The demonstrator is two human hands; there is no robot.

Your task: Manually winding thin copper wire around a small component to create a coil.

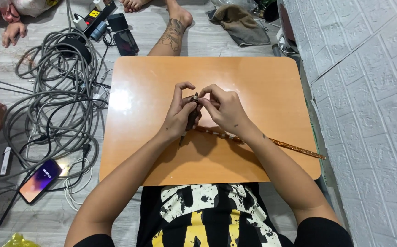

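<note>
Fingers [190, 88] of both hands pinching dark pen [192, 116], near-upright, tip toward wearer

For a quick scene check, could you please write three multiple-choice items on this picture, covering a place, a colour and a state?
1. Where does the glittery stick lie?
A. on the floor
B. on the table, under the right forearm
C. on the phone

2. What colour is the tabletop?
A. orange
B. white
C. blue

3. What is the state of the lit phone on the floor?
A. screen dark
B. screen on
C. face down

Answers: 1 B, it runs from below the hands to the table's right edge. 2 A, the bare surface is orange. 3 B, its screen glows. The left hand and right hand together hold a small dark pen-like tool.
</note>
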